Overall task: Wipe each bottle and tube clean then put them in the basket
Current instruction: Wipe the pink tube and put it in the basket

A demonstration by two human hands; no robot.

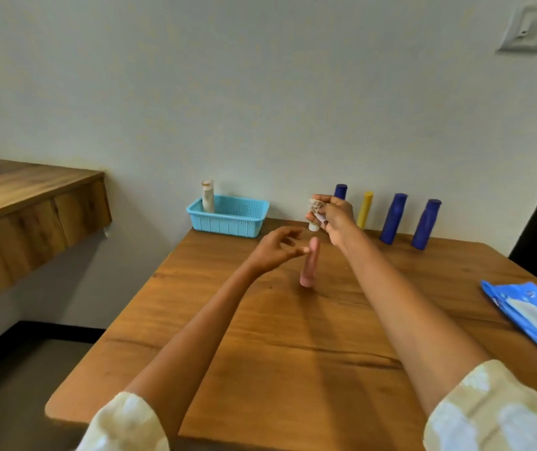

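Pink tube upright, wood table

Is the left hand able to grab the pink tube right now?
Probably yes. The left hand is open, holds nothing, and its fingertips are right beside the pink tube, with nothing between them.

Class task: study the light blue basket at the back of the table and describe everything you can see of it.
The basket is a light blue rectangular tub, seemingly plastic, with perforated mesh upper walls, slotted lower walls and a flared rim. It stands upright at the table's far left corner, close to the wall. One beige bottle stands upright inside at its left end, rising above the rim. Neither hand touches it.
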